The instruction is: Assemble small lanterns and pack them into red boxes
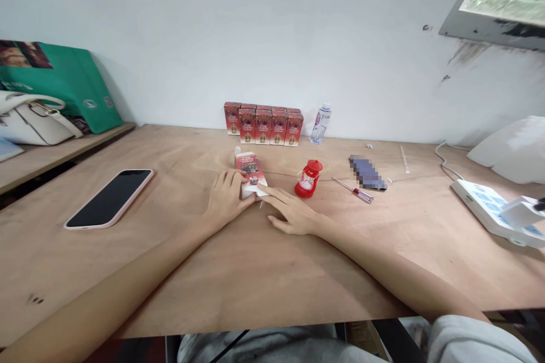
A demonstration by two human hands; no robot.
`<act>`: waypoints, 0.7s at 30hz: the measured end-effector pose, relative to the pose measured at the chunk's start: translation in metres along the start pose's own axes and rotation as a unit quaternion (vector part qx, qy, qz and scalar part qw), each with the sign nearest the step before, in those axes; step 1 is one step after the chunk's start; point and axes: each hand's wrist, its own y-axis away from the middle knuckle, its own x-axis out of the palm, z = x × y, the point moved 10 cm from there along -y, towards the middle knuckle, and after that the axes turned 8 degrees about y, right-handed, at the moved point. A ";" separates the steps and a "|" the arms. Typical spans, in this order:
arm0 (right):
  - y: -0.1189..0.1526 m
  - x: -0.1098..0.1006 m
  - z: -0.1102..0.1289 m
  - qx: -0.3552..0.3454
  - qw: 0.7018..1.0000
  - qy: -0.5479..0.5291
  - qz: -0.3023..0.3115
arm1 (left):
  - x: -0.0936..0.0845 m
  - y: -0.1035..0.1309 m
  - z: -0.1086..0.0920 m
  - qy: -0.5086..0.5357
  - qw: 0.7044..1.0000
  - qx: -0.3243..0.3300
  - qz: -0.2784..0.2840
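A red and white printed carton (250, 168) lies flat on the wooden table, its near end flap toward me and a white flap sticking out at its far end. My left hand (227, 193) grips the carton's left side, fingers bent over its edge. At the near end, my right hand (292, 212) touches the white flap with its extended fingertips; the fingers are apart and hold nothing. Just right of the carton stands a small red lantern (307, 180) with a clear middle and a wire handle.
Several red cartons (264, 126) stand by the wall beside a clear bottle (321, 123). Rightward lie a screwdriver (355, 190), a dark phone (367, 172) and a white power strip (489, 207). A pink-cased phone (110, 198) lies left, near a white handbag (38, 119).
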 end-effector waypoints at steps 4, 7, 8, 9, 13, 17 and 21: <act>0.000 0.001 0.001 -0.010 1.000 0.013 -0.003 | 0.003 0.000 -0.002 0.000 1.000 -0.006 0.011; 0.000 -0.001 0.003 -0.021 0.999 0.028 -0.022 | 0.004 -0.001 -0.008 0.001 1.000 0.006 0.024; 0.000 -0.001 0.003 -0.023 0.999 0.032 -0.029 | 0.004 -0.002 -0.009 0.004 1.000 0.007 0.026; 0.000 -0.002 0.003 -0.024 0.998 0.036 -0.035 | 0.004 -0.001 -0.009 0.007 1.000 0.007 0.027; -0.001 -0.002 0.003 -0.027 0.998 0.044 -0.045 | 0.003 0.001 -0.009 0.027 0.999 0.019 0.014; 0.000 -0.003 0.004 -0.035 0.996 0.059 -0.059 | -0.006 0.005 -0.013 0.077 0.995 0.054 -0.034; 0.003 -0.004 0.008 -0.055 0.991 0.090 -0.082 | -0.016 0.008 -0.020 0.121 0.985 0.096 -0.073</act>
